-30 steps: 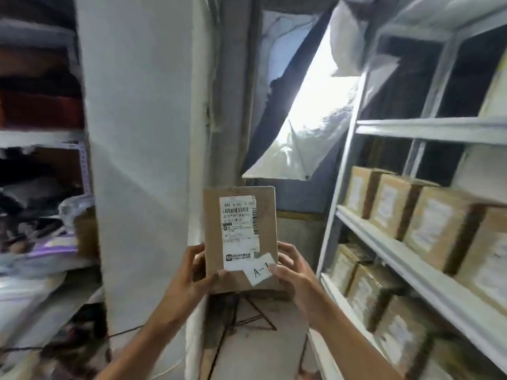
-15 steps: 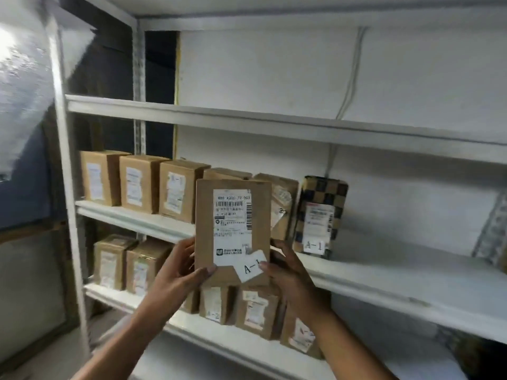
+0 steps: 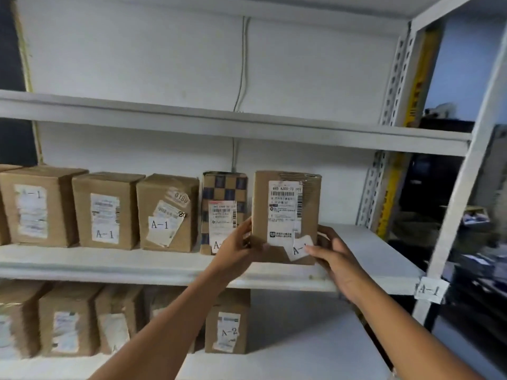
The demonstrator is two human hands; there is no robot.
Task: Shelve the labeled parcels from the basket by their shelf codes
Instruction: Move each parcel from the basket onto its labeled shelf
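Both hands close on one brown cardboard parcel [image 3: 285, 215], held upright at the front of the middle shelf [image 3: 356, 272]. The left hand [image 3: 236, 249] has its grip wrapped around the parcel's lower left edge, thumb on the front face and fingers behind. The right hand [image 3: 333, 255] grips the lower right corner, thumb tip pressed on a small white tag [image 3: 299, 246] stuck at a tilt near the bottom, which reads "A-1" in part. Above the tag a white shipping label [image 3: 284, 212] with a barcode covers much of the front.

The parcel's base sits at the shelf's front lip; whether it rests on the board cannot be told. Just to its left, and further back, stands a checkered parcel [image 3: 223, 187], its own tag partly hidden by the left hand. Further left along the same shelf runs a row of brown boxes [image 3: 107, 209], several marked "A-1". To the right the shelf is bare white board up to the upright post [image 3: 463, 187], where a paper sign [image 3: 430, 290] reading "A-1" hangs at shelf level.

On the shelf below, more brown boxes stand, one tagged "A-2" [image 3: 227, 329].
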